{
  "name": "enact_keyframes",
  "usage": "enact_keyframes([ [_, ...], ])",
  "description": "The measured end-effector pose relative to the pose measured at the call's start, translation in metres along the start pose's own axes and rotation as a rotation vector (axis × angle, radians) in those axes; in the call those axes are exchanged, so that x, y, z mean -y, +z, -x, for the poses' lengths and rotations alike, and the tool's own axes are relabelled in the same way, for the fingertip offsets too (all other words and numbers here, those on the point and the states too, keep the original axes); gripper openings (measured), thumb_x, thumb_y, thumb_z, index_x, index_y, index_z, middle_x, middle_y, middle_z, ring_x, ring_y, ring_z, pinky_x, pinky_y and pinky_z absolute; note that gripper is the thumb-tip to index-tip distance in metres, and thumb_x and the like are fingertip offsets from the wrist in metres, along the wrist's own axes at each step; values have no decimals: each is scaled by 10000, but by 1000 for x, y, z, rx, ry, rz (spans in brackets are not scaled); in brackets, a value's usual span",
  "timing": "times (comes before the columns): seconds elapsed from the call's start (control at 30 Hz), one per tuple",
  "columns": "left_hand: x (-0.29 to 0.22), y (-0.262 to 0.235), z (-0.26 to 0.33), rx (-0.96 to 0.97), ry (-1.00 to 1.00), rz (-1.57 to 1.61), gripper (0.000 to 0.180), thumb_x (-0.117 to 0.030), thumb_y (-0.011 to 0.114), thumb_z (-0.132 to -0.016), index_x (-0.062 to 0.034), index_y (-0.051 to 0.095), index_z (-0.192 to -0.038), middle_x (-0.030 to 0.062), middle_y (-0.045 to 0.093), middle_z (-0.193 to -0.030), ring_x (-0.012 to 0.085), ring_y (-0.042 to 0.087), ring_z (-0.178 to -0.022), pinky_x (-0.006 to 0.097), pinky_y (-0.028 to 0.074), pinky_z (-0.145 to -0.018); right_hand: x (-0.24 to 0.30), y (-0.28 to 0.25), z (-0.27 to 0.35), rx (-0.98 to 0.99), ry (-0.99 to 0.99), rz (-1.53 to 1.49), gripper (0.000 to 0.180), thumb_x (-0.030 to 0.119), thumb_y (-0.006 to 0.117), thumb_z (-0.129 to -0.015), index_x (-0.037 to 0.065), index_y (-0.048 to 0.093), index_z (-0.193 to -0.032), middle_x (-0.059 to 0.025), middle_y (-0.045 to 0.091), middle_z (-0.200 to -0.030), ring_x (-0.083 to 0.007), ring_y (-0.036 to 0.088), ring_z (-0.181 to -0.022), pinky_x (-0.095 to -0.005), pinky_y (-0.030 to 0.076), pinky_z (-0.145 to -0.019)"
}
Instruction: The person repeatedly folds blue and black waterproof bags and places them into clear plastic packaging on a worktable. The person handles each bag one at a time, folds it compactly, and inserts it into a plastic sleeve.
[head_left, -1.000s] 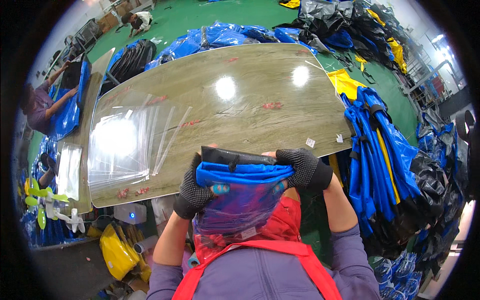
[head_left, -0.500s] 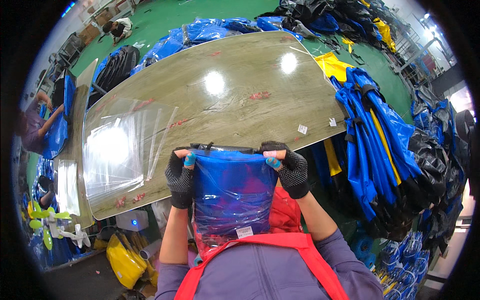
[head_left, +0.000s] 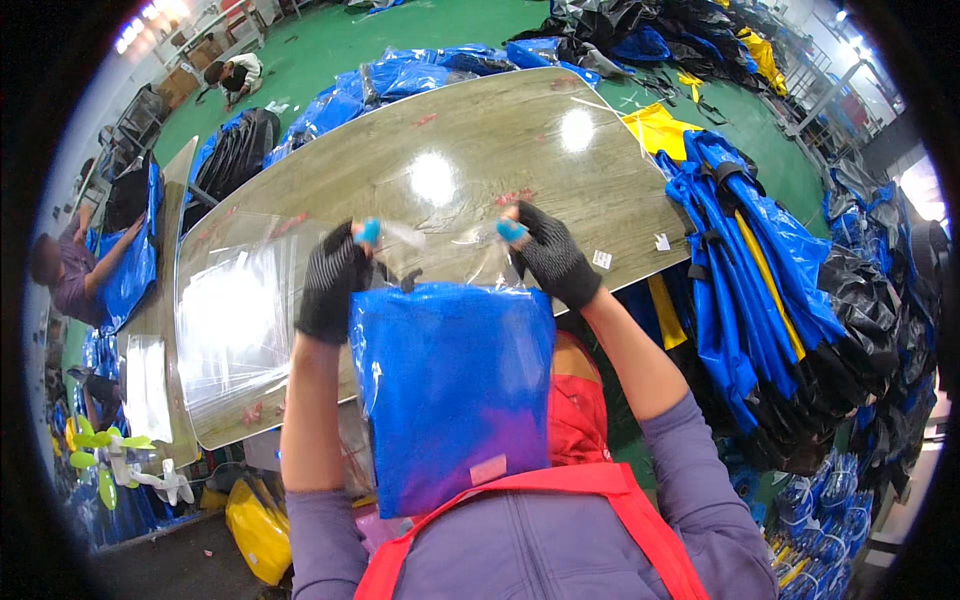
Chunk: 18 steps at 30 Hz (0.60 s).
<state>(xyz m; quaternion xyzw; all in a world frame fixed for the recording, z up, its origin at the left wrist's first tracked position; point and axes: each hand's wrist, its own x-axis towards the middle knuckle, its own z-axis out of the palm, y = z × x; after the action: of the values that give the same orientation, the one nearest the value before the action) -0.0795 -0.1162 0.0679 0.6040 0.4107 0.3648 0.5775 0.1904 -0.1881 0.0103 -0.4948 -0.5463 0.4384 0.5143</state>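
A folded blue item [head_left: 450,385], which looks like a coated-fabric bag, sits inside a clear plastic bag [head_left: 470,262] in front of my chest. A small label [head_left: 488,468] shows near its lower end. In a black dotted glove, my left hand [head_left: 335,280] pinches the clear bag's mouth at the left corner. My right hand [head_left: 555,255], gloved alike, grips the opposite corner. Both thumbs wear blue tips. The raised plastic between the hands is partly blurred, and a dark strap end pokes up at the blue item's top edge.
A wood-grain table [head_left: 400,150] lies beyond my hands, with a stack of clear plastic bags [head_left: 235,325] on its left. Blue and black bags [head_left: 745,290] hang over its right edge. Another person [head_left: 80,265] handles a blue bag at far left. A small green fan [head_left: 108,455] stands lower left.
Both hands have moved up and away from me, drawing the clear plastic above the blue item. The item now stands taller in view, its top edge uncovered by my fingers.
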Motion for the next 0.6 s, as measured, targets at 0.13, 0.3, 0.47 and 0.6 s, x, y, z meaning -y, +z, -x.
enact_keyframes([
  [0.13, -64, 40, -20, -22, 23, 176, 177, -245, 595, -909, -70, 618, -900, -2, 566, -762, 67, 504, -657, 211, 405, -595, 1, 27, -68, 3, -158, 488, 272, 285, 535, -922, 18, 584, -935, -164, 656, -858, -265, 623, -825, -389, 477, -731],
  [0.3, -106, 73, -14, 495, 419, -64, 402, -264, 613, -914, -49, 558, -1249, 75, 616, -1072, 127, 571, -964, 262, 450, -866, 25, 59, -71, 335, -283, -1053, 375, 330, 509, -962, 52, 511, -1213, -151, 567, -1188, -254, 582, -1044, -356, 478, -909],
  [0.47, -39, 33, -8, -91, 328, -199, 453, -266, 699, -862, -23, 550, -1214, 103, 585, -1179, 144, 593, -997, 293, 495, -836, 26, 47, -43, 200, 149, -1253, 402, 370, 528, -954, 41, 522, -1184, -81, 587, -1123, -181, 584, -1014, -344, 501, -852],
  [0.6, 46, 27, 29, 33, -194, 145, 373, -340, 652, -875, -27, 615, -1074, 19, 621, -862, 132, 544, -763, 273, 435, -679, 1, 27, -36, 215, 347, -1132, 350, 336, 557, -939, 31, 569, -1111, -74, 616, -1020, -165, 591, -906, -321, 503, -798],
])
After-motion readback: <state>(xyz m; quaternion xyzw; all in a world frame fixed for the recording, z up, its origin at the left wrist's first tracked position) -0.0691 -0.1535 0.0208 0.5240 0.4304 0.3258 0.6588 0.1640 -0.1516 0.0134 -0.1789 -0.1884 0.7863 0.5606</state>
